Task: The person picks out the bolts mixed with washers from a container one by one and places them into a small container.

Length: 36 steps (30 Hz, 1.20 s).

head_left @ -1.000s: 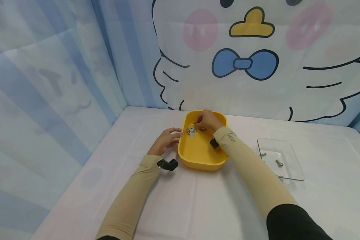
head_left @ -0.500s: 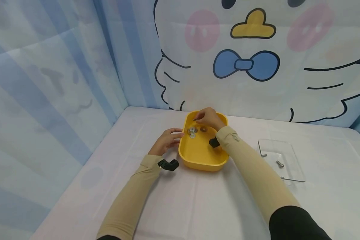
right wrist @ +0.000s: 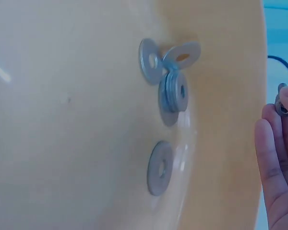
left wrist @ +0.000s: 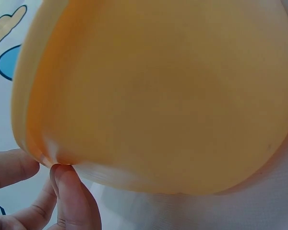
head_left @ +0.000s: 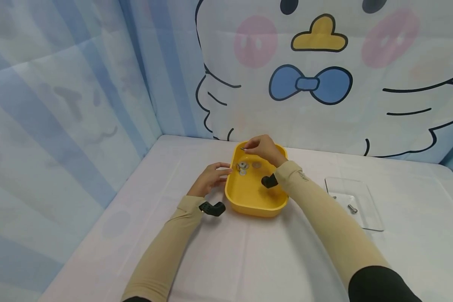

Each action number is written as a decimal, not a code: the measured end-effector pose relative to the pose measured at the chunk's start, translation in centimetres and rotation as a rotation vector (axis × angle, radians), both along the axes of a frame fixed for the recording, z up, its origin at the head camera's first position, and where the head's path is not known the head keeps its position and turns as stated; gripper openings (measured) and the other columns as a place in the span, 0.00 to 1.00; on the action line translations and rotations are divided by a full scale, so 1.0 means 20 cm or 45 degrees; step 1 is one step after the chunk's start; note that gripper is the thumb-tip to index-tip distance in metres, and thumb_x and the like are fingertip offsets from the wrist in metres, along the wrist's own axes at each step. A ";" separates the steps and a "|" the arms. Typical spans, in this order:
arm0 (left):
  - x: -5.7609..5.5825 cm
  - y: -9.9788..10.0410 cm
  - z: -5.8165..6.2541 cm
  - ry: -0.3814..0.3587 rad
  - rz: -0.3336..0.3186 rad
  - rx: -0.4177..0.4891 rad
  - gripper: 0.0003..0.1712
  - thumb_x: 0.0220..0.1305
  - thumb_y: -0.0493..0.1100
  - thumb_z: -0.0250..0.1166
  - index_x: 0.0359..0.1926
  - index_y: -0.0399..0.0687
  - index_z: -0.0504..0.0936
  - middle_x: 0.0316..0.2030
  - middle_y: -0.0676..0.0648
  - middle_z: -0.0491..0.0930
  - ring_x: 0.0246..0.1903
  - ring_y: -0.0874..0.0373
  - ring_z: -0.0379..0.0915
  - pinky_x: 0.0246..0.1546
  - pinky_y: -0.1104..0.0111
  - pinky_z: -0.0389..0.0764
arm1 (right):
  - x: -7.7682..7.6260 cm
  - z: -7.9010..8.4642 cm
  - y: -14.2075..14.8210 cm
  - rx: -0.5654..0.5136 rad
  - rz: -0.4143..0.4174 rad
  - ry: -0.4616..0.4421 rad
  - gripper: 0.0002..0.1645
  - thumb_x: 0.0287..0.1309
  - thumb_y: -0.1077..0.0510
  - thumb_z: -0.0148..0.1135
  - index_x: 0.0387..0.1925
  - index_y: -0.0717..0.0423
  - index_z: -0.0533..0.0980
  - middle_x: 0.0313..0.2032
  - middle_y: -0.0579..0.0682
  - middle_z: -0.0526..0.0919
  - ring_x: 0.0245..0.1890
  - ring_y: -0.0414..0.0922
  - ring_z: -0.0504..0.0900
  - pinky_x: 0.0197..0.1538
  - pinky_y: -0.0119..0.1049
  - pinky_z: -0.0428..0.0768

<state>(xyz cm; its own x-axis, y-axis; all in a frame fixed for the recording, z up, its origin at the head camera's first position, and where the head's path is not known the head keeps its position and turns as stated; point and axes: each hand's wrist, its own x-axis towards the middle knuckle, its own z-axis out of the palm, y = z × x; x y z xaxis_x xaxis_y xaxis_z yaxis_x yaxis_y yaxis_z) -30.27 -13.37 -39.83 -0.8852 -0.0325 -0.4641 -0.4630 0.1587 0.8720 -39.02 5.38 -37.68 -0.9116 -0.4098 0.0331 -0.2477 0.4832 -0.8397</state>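
Observation:
My left hand [head_left: 210,178] rests against the left side of the yellow tray [head_left: 254,197], fingers fairly straight and fingertips at the rim. In the left wrist view, the thumb [left wrist: 77,196] touches the tray just below its lip. Over the tray's far end, my right hand [head_left: 264,149] pinches a small grey metal piece [right wrist: 281,101] between thumb and fingertips. Its exact kind is hard to tell; it looks ring-like. Several flat metal washers lie on the tray floor, some in a stack [right wrist: 175,91]. A single washer [right wrist: 160,167] lies apart from them.
To the right stands a clear plastic box [head_left: 370,205] with a bolt [head_left: 352,208] in it, partly hidden by the right sleeve [head_left: 324,214]. A white cloth covers the table [head_left: 211,256]. Printed curtains hang behind and at the left.
My right hand has risen slightly from the washers toward the tray's far left rim, carrying the small metal piece. The left hand and the tray have stayed nearly still.

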 end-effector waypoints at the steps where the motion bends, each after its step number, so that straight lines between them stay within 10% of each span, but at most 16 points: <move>1: 0.00 0.00 0.00 0.000 -0.001 0.001 0.22 0.64 0.46 0.61 0.58 0.49 0.73 0.59 0.44 0.73 0.50 0.52 0.76 0.52 0.67 0.78 | 0.01 0.01 0.00 -0.018 0.003 -0.006 0.13 0.57 0.60 0.64 0.42 0.64 0.81 0.46 0.60 0.82 0.44 0.52 0.81 0.54 0.44 0.79; 18: 0.00 0.00 -0.02 -0.003 -0.006 -0.020 0.22 0.64 0.47 0.62 0.58 0.51 0.74 0.58 0.45 0.74 0.47 0.53 0.76 0.48 0.70 0.80 | 0.13 0.11 0.03 -0.290 -0.023 -0.152 0.17 0.57 0.59 0.64 0.46 0.65 0.78 0.45 0.59 0.82 0.51 0.60 0.77 0.60 0.51 0.74; 36: -0.01 0.00 -0.01 -0.007 -0.008 -0.008 0.23 0.64 0.47 0.61 0.59 0.50 0.72 0.59 0.44 0.73 0.51 0.52 0.75 0.54 0.66 0.78 | 0.33 0.21 0.11 -0.253 -0.029 -0.173 0.18 0.54 0.58 0.67 0.45 0.64 0.79 0.37 0.46 0.84 0.40 0.40 0.81 0.57 0.38 0.78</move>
<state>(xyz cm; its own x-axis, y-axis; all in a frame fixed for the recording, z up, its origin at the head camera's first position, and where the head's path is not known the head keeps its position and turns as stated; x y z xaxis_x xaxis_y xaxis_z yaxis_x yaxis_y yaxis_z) -30.41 -13.41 -39.99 -0.8827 -0.0302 -0.4689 -0.4670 0.1668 0.8684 -32.41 7.55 -33.44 -0.9222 -0.3866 -0.0131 -0.1165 0.3097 -0.9437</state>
